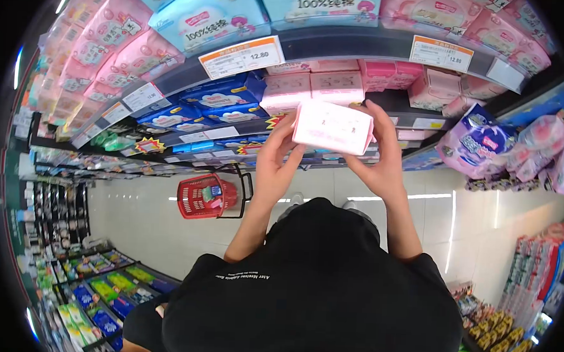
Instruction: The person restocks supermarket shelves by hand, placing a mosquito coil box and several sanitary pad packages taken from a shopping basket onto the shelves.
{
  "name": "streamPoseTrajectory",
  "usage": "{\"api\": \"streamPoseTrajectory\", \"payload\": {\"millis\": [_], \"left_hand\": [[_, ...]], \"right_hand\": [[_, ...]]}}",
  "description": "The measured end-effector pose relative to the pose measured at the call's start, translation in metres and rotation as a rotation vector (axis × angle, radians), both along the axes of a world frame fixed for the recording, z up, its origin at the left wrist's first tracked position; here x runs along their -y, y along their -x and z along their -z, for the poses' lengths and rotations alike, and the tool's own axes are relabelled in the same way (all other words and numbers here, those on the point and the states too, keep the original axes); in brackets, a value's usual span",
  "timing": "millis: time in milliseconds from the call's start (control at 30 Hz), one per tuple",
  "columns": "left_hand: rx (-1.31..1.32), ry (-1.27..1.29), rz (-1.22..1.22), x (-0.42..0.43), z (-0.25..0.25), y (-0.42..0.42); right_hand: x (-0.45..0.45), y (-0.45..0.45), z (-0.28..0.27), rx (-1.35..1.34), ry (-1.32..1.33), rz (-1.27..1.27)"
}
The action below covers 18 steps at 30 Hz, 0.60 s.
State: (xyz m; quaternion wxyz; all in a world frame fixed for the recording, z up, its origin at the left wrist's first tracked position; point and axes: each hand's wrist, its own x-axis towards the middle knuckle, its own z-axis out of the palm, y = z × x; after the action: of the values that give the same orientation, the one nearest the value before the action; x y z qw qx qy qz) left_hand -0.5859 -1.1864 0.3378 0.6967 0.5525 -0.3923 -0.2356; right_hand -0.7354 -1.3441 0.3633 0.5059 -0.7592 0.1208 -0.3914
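Between my two hands is a pale pink and white soft package (pixel 333 126), held level in front of the shelf. My left hand (pixel 279 152) grips its left end, thumb on the near side. Around its right end my right hand (pixel 382 152) is closed, fingers behind and thumb at the lower edge. Small print on the package is too blurred to read. Just beyond it, similar pink packs (pixel 312 86) stand on the shelf, with blue packs (pixel 226 95) to their left.
A red shopping basket (pixel 207 196) with a few small items and a dark handle stands on the floor at left. Price tags (pixel 240 56) line the shelf edge (pixel 357 44). Purple bags (pixel 478 140) hang at right. Another person's dark sleeve (pixel 142 324) shows at lower left.
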Motion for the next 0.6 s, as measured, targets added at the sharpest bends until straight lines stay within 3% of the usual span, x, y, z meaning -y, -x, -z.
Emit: {"api": "streamPoseTrajectory", "payload": {"millis": [67,200,467,600], "left_hand": [[0.115,-0.026,-0.105,0.004,-0.005,0.009],[0.312,-0.198,-0.219,0.006,-0.023,0.038],[0.23,-0.176,-0.395,-0.006,-0.011,0.069],[0.272,-0.222,-0.4,-0.002,-0.005,0.066]], "right_hand": [[0.018,-0.002,-0.008,-0.037,0.192,-0.018],[0.039,-0.022,-0.005,0.162,0.362,-0.072],[0.027,-0.006,0.011,0.142,0.048,-0.329],[0.016,0.003,0.036,0.181,-0.278,-0.252]]}}
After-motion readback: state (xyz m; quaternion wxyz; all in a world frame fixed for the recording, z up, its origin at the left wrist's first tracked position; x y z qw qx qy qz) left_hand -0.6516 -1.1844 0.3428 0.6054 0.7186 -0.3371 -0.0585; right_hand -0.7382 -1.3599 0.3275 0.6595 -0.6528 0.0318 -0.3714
